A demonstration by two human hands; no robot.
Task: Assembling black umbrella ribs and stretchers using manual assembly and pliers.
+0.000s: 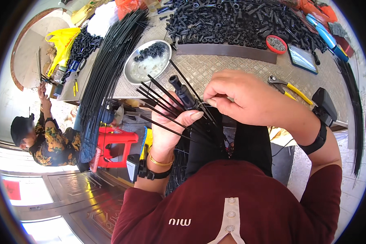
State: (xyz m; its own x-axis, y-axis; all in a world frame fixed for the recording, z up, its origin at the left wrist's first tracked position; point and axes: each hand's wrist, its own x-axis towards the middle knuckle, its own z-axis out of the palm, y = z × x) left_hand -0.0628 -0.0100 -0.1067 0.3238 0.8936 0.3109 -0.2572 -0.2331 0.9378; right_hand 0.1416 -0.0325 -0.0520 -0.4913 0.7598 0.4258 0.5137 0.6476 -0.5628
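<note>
My left hand [169,132] is closed around a black plastic tube [182,94] with an open upper end, thumb pressed near its lower collar. Thin black rods [155,90], like umbrella ribs, fan out from the collar and pass between my fingers. A fine pale wire [202,103] loops beside the collar. Its end is pinched between the thumb and forefinger of my right hand [236,97], just right of the tube. How the wire joins the rods at the collar is too small to make out.
On the table [215,67] lie a heap of black tubes [236,22], a metal bowl [128,67] of small black parts, a red dish [267,45], yellow-handled pliers [299,92] and a long rod bundle [110,61]. A red stool [122,138] and another person [55,140] are at left.
</note>
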